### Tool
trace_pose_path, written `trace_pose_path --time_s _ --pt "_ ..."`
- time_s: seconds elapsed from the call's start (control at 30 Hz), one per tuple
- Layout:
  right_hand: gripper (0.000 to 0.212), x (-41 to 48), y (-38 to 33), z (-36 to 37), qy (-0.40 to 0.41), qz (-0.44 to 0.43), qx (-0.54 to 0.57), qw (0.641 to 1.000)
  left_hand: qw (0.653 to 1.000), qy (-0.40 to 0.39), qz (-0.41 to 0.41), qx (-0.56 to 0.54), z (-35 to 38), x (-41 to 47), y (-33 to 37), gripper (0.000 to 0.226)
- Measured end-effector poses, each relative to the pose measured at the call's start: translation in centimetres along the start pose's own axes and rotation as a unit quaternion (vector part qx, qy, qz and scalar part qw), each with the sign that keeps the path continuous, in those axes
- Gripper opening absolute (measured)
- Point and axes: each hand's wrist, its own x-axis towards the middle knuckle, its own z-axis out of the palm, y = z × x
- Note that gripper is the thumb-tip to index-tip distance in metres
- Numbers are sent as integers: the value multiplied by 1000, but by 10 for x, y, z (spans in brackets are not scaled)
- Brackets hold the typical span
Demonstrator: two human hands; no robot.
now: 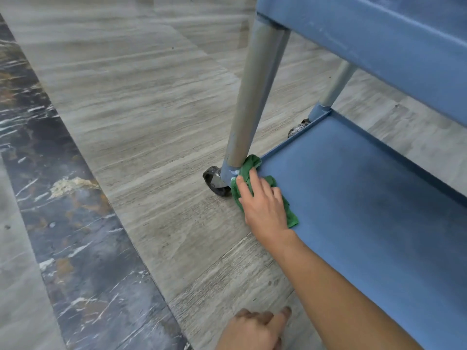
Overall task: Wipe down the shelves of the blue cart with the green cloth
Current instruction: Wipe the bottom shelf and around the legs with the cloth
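The blue cart's bottom shelf point(358, 203) fills the right side, with an upper shelf point(384, 39) above it. A crumpled green cloth point(253, 163) lies on the shelf's corner, bunched against the base of the grey-blue post point(255, 97). My right hand point(264, 205) presses flat on the cloth, fingers spread toward the post, and hides most of it. My left hand point(255, 329) is at the bottom edge of the view, fingers loosely bent and resting by the shelf's near edge, holding nothing.
A black caster wheel point(214, 181) sits under the corner post, and a second wheel point(297, 128) shows at the far corner. The floor is pale wood-grain tile with a dark marble strip point(63, 198) along the left.
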Motion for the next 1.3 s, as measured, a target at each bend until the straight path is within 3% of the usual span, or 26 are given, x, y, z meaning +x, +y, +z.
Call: trace_pose_path --time_s 0.13,0.27,0.37,0.5,0.6,0.73,0.93,1.07,1.2,1.3 --pt "71 -10 8 -5 -26 -33 -4 999 993 -116 11 -12 -9 -10 9 66" --pt "66 -43 27 -13 -19 -43 14 999 994 -101 18 -34 -8 -14 4 56" --pt "63 -82 52 -13 7 -42 17 999 989 -85 20 -117 -16 -18 9 45" --pt "50 -165 103 5 75 -50 4 996 987 -73 -1 -141 -5 -26 10 62" --pt "40 -237 137 11 95 -11 8 995 985 -83 17 -154 -7 -16 24 56" --pt "39 -327 172 -3 54 28 37 997 982 -63 63 -169 -7 3 59 42" --pt "55 -443 211 -42 -39 104 77 991 984 -15 133 -121 -5 33 136 41" --pt "78 -506 226 -73 -79 193 114 971 976 -10 198 -92 2 53 190 44" --pt "72 -505 236 -94 -35 276 207 938 970 -31 236 -57 9 73 219 45" --pt "62 -469 258 -93 54 353 220 908 971 -88 220 -39 20 86 231 46"
